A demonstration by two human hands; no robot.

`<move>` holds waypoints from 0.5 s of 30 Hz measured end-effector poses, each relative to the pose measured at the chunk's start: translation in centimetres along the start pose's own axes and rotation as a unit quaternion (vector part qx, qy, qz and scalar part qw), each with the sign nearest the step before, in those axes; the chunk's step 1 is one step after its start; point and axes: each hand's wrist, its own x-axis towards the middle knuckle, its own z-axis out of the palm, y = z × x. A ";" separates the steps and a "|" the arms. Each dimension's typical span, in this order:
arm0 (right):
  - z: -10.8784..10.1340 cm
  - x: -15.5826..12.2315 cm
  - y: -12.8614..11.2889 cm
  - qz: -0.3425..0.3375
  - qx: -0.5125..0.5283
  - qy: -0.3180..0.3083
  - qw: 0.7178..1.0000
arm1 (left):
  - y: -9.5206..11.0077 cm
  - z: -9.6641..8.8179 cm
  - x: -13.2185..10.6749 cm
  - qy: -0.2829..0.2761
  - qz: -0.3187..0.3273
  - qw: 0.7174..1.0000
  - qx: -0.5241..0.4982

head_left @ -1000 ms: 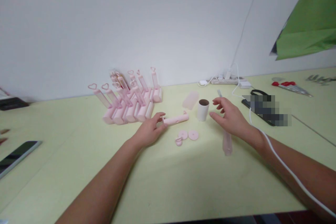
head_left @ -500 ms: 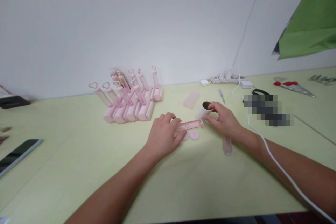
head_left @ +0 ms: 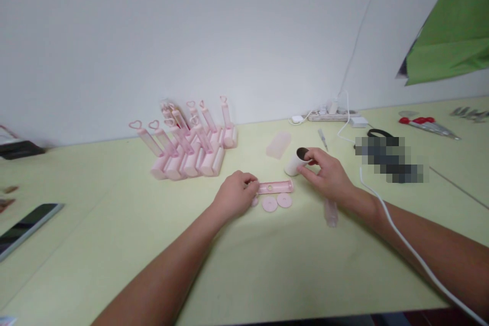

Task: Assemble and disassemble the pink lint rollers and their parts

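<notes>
My left hand (head_left: 237, 193) is closed on the left end of a long pink trough-shaped plastic piece (head_left: 280, 187), which has a round hole near its middle. Just in front of it two flat pink discs (head_left: 269, 204) with small centre holes lie on the table, and part of another round pink piece (head_left: 254, 202) shows under my fingers. In my right hand (head_left: 324, 170) is a white cylindrical tube (head_left: 293, 164), tilted, its dark open end facing up and my fingers at the rim. A clear pinkish tube (head_left: 331, 213) lies below my right wrist.
Several pink stands (head_left: 191, 160) with heart-topped tubes stand at the back left. Behind my hands are a translucent pink sheet (head_left: 278, 145), a small screwdriver (head_left: 323, 138) and a power strip (head_left: 332, 116). A white cable (head_left: 397, 229) crosses over my right forearm. A phone (head_left: 26, 226) lies at left.
My left hand has moved slightly left and its fingers have drawn together at the trough's end. The trough has shifted a little toward me, and the discs show more fully. My right hand barely moved.
</notes>
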 end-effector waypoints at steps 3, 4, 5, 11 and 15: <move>-0.1 -0.1 -0.2 0.013 0.024 0.040 0.999 | -0.1 -0.3 0.3 0.063 -0.010 0.998 0.017; -0.1 -0.2 -0.3 0.024 0.033 0.056 0.998 | 0.2 -0.6 0.2 0.092 0.003 0.995 0.033; -0.1 -0.2 -0.4 0.037 0.049 0.073 0.995 | 0.7 -1.0 0.0 0.116 0.028 0.991 0.053; -0.5 -0.5 -1.4 0.069 0.230 0.135 0.961 | 4.6 -2.3 -2.6 0.034 0.206 0.959 0.191; -1.1 -0.9 -2.4 0.132 0.308 0.113 0.935 | 4.8 -1.3 -3.1 0.009 0.215 0.949 0.230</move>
